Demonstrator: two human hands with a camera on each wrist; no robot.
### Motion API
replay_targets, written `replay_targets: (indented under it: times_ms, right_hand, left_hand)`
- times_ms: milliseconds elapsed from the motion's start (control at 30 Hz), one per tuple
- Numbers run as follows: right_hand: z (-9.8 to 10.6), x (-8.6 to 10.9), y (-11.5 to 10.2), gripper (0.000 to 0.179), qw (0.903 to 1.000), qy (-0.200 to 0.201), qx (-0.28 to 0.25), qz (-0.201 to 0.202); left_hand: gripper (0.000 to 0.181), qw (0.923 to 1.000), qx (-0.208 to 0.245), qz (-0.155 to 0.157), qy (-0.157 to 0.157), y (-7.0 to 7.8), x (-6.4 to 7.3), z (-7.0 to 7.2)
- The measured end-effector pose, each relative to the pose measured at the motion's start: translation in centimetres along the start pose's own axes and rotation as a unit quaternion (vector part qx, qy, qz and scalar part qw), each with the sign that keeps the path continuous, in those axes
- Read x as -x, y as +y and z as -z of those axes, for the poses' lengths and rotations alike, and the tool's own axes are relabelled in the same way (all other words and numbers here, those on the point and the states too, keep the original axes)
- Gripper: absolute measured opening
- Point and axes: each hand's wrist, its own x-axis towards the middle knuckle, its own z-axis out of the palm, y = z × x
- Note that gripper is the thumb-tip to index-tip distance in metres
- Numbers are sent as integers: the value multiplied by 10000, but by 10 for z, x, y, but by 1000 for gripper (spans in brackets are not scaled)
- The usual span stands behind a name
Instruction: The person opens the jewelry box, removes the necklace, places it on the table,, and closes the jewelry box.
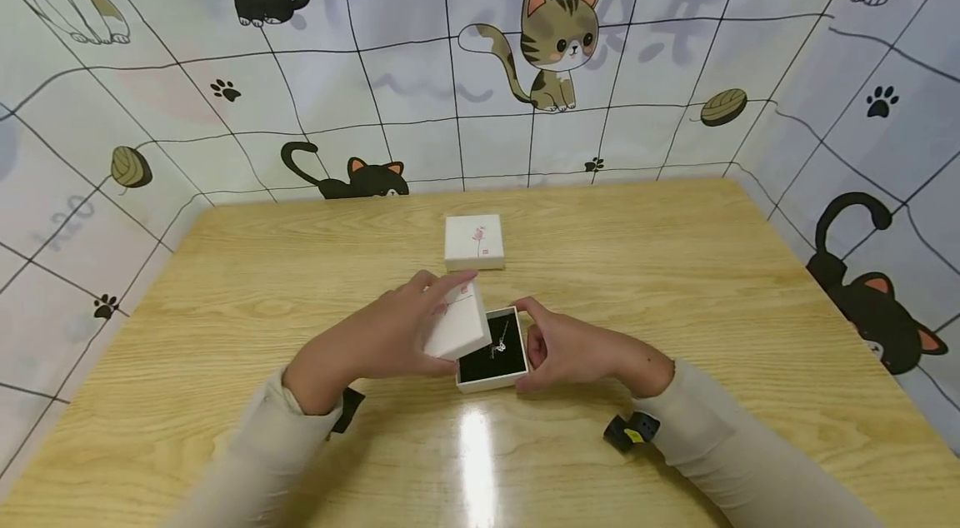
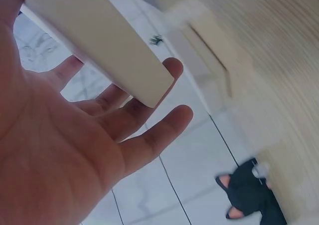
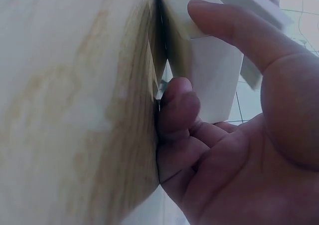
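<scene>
My left hand (image 1: 393, 330) grips a white box lid (image 1: 459, 324) with a pink print, tilted above the left part of an open white box (image 1: 491, 382). A silver necklace (image 1: 500, 345) lies on the box's black lining. From the right side, my right hand (image 1: 558, 345) holds the box between thumb and fingers; it rests on the table. In the left wrist view the lid (image 2: 99, 40) spans from thumb to fingers of the left hand (image 2: 55, 135). The right wrist view has the box side (image 3: 212, 75) against the right hand (image 3: 234, 170).
A second white box (image 1: 474, 243) with a pink flower print sits closed behind the hands on the wooden table (image 1: 300, 261). Cat-print sheeting (image 1: 405, 87) stands along the table's back and sides. Small dark cameras are worn at both wrists.
</scene>
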Motion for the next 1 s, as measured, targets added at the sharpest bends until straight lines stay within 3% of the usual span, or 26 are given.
replay_targets:
  times_ms: [200, 333, 733, 1000]
  right_hand:
    - [-2, 1, -1, 102, 9999, -14, 124, -72]
    - [-2, 2, -2, 102, 9997, 1, 229, -118]
    - [-4, 3, -3, 102, 9968, 124, 755, -227]
    - [-1, 9, -7, 105, 9796, 510, 1778, -787]
  left_hand:
    - [112, 9990, -98, 416, -159, -22, 21, 3]
    - [111, 9981, -156, 526, -274, -30, 28, 2]
    - [115, 9950, -824, 405, -381, -43, 32, -7]
    - [115, 9930, -922, 491, -547, -45, 31, -8]
